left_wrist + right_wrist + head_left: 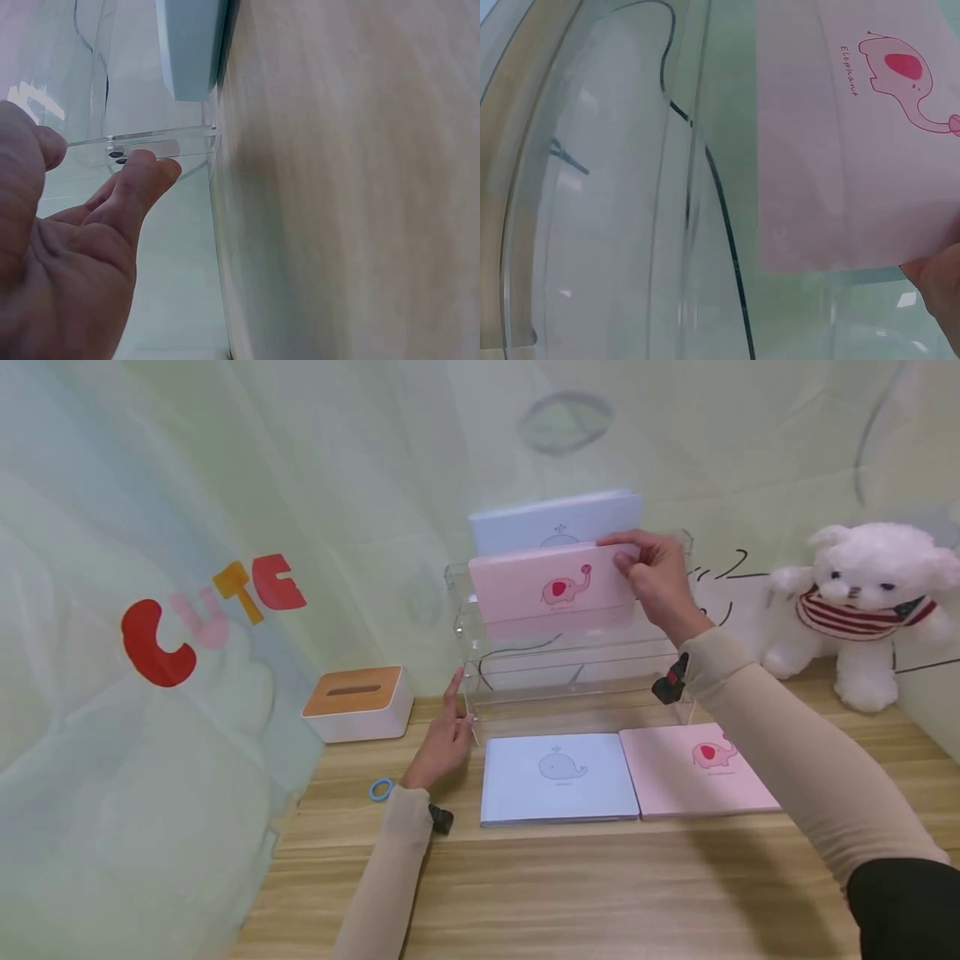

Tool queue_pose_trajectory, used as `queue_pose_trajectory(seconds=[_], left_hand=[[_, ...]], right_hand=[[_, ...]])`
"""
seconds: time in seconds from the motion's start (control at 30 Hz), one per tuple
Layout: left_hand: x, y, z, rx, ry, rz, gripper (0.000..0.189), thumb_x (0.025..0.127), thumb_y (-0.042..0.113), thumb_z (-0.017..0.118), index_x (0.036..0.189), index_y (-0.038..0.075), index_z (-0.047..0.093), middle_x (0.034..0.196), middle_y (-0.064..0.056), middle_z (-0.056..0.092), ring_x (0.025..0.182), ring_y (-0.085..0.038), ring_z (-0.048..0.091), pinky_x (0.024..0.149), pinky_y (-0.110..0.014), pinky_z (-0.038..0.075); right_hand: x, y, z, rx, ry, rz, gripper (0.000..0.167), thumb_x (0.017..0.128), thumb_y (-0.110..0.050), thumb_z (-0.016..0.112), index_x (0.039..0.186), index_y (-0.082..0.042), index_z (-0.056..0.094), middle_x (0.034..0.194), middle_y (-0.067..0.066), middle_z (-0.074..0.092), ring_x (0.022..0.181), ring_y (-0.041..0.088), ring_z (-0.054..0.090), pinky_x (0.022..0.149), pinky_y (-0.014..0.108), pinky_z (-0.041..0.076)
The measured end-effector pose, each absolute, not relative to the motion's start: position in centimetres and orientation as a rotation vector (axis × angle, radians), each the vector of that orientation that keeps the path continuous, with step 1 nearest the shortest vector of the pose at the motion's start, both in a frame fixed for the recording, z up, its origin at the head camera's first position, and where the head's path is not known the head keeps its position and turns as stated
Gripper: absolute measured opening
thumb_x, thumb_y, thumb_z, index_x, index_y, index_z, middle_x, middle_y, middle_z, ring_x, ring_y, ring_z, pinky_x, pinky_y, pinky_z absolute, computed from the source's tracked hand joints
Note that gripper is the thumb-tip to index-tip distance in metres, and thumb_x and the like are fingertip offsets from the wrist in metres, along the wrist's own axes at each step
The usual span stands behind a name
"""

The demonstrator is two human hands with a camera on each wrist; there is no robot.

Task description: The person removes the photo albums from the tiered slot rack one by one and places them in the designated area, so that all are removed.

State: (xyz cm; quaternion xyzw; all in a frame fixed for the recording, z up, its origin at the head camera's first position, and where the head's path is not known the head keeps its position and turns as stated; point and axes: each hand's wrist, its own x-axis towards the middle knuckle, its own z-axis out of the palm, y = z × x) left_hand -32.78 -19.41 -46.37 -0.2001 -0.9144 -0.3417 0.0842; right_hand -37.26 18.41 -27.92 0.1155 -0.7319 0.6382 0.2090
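Note:
My right hand (pixel 660 581) pinches the upper right corner of a pink booklet (pixel 517 581) with an elephant drawing. The booklet stands in an upper tier of a clear acrylic tiered rack (pixel 577 693), in front of a light blue booklet (pixel 510 531). In the right wrist view, the word "Elephant" shows on the pink booklet (pixel 802 150), while most of the hand is out of frame. My left hand (pixel 442 747) holds the rack's left side panel (pixel 165 139) low down, with the thumb and fingers about its edge.
Before the rack, a blue whale booklet (pixel 517 777) and another pink elephant booklet (pixel 675 785) lie flat on the wooden table (pixel 525 893). A tissue box (pixel 360 727) and blue ring (pixel 381 789) are at left. A white teddy bear (pixel 866 677) sits at right.

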Motion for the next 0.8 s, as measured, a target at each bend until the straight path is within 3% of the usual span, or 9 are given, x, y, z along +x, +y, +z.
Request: queue_pose_trajectory(seconds=[0.23,0.47,0.6,0.8], left_hand=[[-32.9,-19.6,-46.4,-0.645,-2.671,-1.051,0.084,0.112,0.017,0.049,0.172,0.040,-0.005,0.106,-0.021,0.070,0.079,-0.022,0.062,0.082,-0.046,0.056],[-33.6,-20.2,-47.4,-0.712,-2.619,-1.076,0.078,0.114,0.025,0.045,0.172,0.043,-0.004,0.100,-0.017,0.069,0.076,-0.019,0.059,0.078,-0.041,0.054],[-32.7,-19.5,-46.5,-0.633,-2.694,-1.044,0.081,0.113,0.017,0.048,0.173,0.038,-0.003,0.101,-0.019,0.069,0.074,-0.020,0.057,0.078,-0.040,0.053],[-32.6,-19.4,-46.2,-0.590,-2.725,-1.034,0.083,0.113,0.017,0.048,0.172,0.041,-0.006,0.103,-0.017,0.070,0.074,-0.018,0.056,0.079,-0.038,0.052]], right_hand=[[-36.7,18.7,-26.6,0.322,-1.986,1.809,0.034,0.106,0.001,0.058,0.123,-0.016,0.083,0.120,-0.003,0.079,0.106,0.015,0.072,0.093,0.022,0.061],[-36.4,18.9,-25.7,0.341,-1.925,1.794,0.037,0.103,0.006,0.057,0.118,-0.015,0.085,0.110,-0.007,0.080,0.104,0.014,0.068,0.083,0.018,0.057],[-36.1,18.9,-25.2,0.349,-1.880,1.829,0.037,0.102,0.008,0.058,0.115,-0.013,0.085,0.104,-0.008,0.080,0.101,0.014,0.071,0.085,0.019,0.061],[-35.1,18.9,-24.5,0.366,-1.856,1.854,0.035,0.102,0.007,0.059,0.116,-0.011,0.085,0.104,-0.005,0.079,0.102,0.017,0.068,0.085,0.020,0.060]])
